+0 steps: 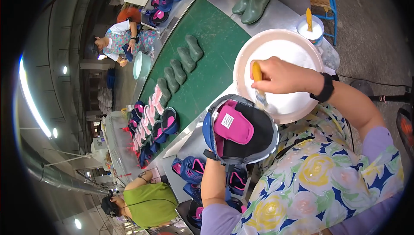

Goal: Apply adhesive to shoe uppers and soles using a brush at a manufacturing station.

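Note:
My right hand (pixel 274 76) pinches the yellow handle of a paintbrush (pixel 257 72) over a pale pink basin (pixel 243 58) that holds white liquid (pixel 282 54). The whitened bristles point down beside the edge of a shoe upper (pixel 258 136); whether they touch it I cannot tell. This upper is dark blue and black, with a pink lining piece and a small white label, and its rim looks whitish. My left hand, mostly hidden beneath the upper, holds it up; only the banded wrist (pixel 211 155) and forearm show clearly.
Several green shoe lasts (pixel 189 60) line a green conveyor belt (pixel 211 32), with blue-pink shoe uppers (pixel 169 120) at its far-left end. More uppers (pixel 189 168) lie beside my left forearm. Behind the basin stand a brush-holding tub (pixel 310 30) and larger lasts (pixel 255 4). Two co-workers (pixel 151 202) are at left.

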Motion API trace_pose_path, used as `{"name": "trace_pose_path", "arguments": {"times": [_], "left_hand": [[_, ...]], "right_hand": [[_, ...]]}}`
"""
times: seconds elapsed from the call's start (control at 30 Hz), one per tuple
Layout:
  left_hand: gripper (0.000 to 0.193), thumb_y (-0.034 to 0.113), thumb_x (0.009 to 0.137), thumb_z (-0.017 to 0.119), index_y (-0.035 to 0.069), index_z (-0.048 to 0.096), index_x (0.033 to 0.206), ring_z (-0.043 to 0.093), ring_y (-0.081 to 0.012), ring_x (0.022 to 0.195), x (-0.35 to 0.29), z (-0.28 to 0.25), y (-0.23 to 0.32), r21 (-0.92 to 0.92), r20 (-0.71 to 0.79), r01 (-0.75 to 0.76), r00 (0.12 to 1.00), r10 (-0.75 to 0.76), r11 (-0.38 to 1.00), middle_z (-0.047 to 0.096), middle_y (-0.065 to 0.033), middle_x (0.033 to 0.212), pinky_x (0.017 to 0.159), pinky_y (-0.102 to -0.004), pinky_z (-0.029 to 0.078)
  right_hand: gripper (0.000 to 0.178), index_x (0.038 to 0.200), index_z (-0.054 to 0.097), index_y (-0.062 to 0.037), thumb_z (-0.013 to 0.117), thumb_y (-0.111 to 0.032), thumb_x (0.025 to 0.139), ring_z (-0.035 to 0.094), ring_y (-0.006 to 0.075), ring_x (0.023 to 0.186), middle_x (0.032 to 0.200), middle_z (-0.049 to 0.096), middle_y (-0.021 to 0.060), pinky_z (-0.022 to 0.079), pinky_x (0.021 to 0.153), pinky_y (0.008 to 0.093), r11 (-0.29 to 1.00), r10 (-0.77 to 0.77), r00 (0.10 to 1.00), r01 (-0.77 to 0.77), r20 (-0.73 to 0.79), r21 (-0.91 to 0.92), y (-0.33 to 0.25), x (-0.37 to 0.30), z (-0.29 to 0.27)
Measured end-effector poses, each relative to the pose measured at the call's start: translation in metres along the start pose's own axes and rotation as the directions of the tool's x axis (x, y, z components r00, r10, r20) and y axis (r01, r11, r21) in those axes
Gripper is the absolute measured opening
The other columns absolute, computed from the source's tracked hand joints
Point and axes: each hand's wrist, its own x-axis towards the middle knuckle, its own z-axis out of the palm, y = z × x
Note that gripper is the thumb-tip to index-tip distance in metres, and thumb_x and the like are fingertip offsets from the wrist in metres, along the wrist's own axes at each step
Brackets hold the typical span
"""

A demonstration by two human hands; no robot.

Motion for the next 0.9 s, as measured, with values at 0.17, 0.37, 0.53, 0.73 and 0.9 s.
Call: {"name": "trace_pose_path", "arguments": {"times": [0.17,0.37,0.53,0.73,0.9], "left_hand": [[0.040,0.016,0.092,0.062,0.005,0.052,0.130,0.059,-0.0205,0.113,0.011,0.011,-0.006,0.069,0.015,-0.052,0.999,0.051,0.996,0.058,-0.0095,0.125,0.098,-0.0361,0.048],[0.039,0.017,0.092,0.062,0.006,0.053,0.129,0.059,-0.0204,0.112,0.005,-0.004,-0.015,0.149,0.018,-0.100,0.995,0.099,0.984,0.059,-0.0089,0.125,0.097,-0.0359,0.049],[0.039,0.017,0.092,0.063,0.006,0.053,0.129,0.060,-0.0204,0.112,-0.004,-0.010,-0.021,0.190,0.078,-0.145,0.988,0.132,0.971,0.059,-0.0083,0.124,0.097,-0.0357,0.049],[0.039,0.018,0.093,0.063,0.007,0.053,0.128,0.060,-0.0203,0.111,-0.014,-0.012,-0.030,0.285,0.085,-0.194,0.981,0.177,0.939,0.060,-0.0077,0.123,0.096,-0.0354,0.049],[0.038,0.019,0.093,0.064,0.007,0.054,0.128,0.060,-0.0202,0.111,-0.002,-0.016,-0.035,0.346,0.110,-0.238,0.971,0.213,0.908,0.060,-0.0071,0.123,0.096,-0.0353,0.050]], "right_hand": [[0.018,0.095,0.055,-0.0048,0.067,-0.015,0.087,0.064,0.0336,0.077,0.082,0.063,0.0139,0.050,0.070,0.0384,0.853,-0.518,0.823,0.519,-0.233,-0.061,-0.006,0.011,0.020],[0.016,0.095,0.057,-0.0040,0.069,-0.007,0.085,0.063,0.0313,0.082,0.088,0.063,0.0111,0.049,0.073,0.0390,0.889,-0.441,0.894,0.447,0.076,-0.102,0.002,-0.012,0.011],[0.015,0.093,0.057,-0.0037,0.068,-0.005,0.083,0.063,0.0290,0.084,0.089,0.063,0.0095,0.051,0.074,0.0378,0.781,-0.623,0.768,0.600,-0.149,-0.170,0.005,-0.012,0.024],[0.013,0.091,0.058,-0.0035,0.066,-0.006,0.082,0.063,0.0289,0.083,0.088,0.062,0.0097,0.051,0.073,0.0375,0.774,-0.573,0.819,0.551,0.023,-0.313,0.007,-0.026,0.015],[0.014,0.093,0.058,-0.0046,0.067,-0.009,0.084,0.064,0.0302,0.082,0.086,0.062,0.0111,0.051,0.073,0.0380,0.787,-0.609,0.788,0.588,-0.087,-0.186,0.008,-0.018,0.024]]}}
